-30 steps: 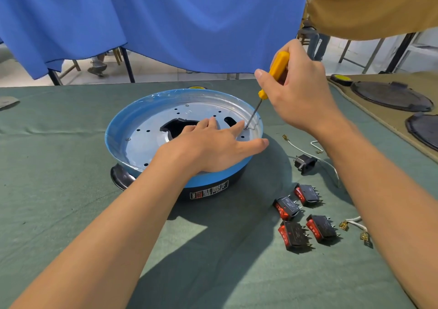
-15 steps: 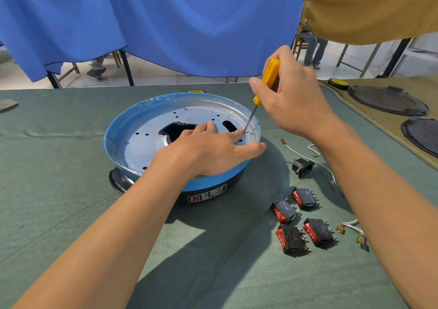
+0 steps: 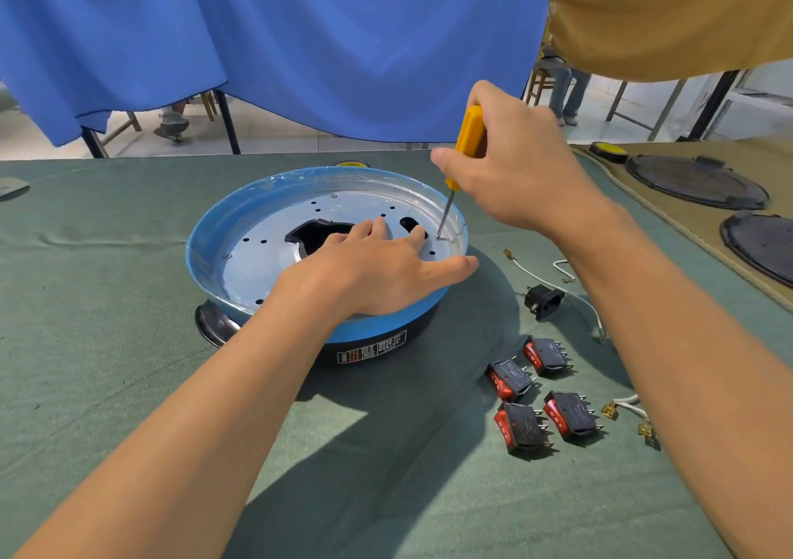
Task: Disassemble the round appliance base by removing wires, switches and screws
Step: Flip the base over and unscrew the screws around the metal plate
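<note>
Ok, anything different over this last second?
Little. The right hand, gripping the yellow screwdriver, has tipped it slightly more upright; its tip stays on the same screw by the right rim of the base. The left hand still presses flat on the base, thumb over the rim. The four switches on the cloth have not moved.

Round appliance base (image 3: 240,258) sits mid-table (image 3: 107,365). Left hand (image 3: 377,275) lies flat across its near right rim. Right hand (image 3: 515,172) is above the base's right edge and grips the screwdriver (image 3: 470,131), tip down on the plate just right of the left fingers. Right of base: connector block (image 3: 544,301) and wires (image 3: 527,269). Nearer: four switches (image 3: 525,427), clustered. Far right: two discs (image 3: 695,183).
</note>
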Available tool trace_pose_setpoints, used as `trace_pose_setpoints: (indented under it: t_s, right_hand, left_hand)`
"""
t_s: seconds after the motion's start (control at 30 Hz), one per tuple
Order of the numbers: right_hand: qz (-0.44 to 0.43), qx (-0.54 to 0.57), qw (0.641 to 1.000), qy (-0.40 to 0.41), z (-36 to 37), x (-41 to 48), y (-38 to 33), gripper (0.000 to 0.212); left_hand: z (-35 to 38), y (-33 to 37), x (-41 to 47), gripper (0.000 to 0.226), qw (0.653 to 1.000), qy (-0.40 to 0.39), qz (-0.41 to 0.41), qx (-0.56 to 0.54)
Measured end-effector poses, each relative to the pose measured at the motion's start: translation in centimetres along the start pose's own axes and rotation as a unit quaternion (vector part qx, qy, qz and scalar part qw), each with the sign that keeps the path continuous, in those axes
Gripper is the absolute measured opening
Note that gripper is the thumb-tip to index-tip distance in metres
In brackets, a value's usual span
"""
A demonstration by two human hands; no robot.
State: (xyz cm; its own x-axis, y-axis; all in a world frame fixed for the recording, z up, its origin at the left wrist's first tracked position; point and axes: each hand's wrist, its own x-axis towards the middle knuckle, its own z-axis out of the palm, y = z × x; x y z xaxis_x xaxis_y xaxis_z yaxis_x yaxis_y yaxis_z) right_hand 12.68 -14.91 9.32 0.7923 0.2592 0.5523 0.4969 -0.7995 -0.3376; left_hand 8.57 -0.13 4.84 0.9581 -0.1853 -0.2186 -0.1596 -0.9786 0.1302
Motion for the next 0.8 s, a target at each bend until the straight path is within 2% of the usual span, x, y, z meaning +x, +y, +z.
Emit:
trace_pose_setpoints:
  t_s: [0.17, 0.3, 0.47, 0.63, 0.73, 0.8]
  right_hand:
    - [0.076, -0.032, 0.994, -0.077, -1.1, 2.4, -0.8, 0.030]
    - [0.100, -0.035, 0.990, -0.094, -1.4, 3.2, -1.5, 0.029]
    - [0.104, -0.067, 0.987, -0.099, -1.6, 3.9, -1.9, 0.035]
    - [0.082, -0.122, 0.974, -0.173, -2.8, 4.5, -2.2, 0.033]
    - [0.050, -0.164, 0.959, -0.227, -3.4, 4.7, -2.2, 0.037]
    - [0.037, -0.172, 0.949, -0.262, -3.7, 4.9, -2.5, 0.042]
  left_hand:
    - [-0.2, 0.0, -0.1, 0.094, 1.000, -0.013, 0.020, 0.019]
    - [-0.2, 0.0, -0.2, 0.092, 1.000, -0.011, 0.021, 0.018]
    - [-0.2, 0.0, -0.2, 0.097, 1.000, -0.015, 0.016, 0.012]
    - [-0.2, 0.1, -0.4, 0.095, 1.000, -0.010, 0.018, 0.011]
    - [-0.3, 0.2, -0.4, 0.101, 1.000, -0.017, 0.021, 0.016]
    - [-0.3, 0.3, -0.5, 0.095, 1.000, -0.019, 0.013, 0.008]
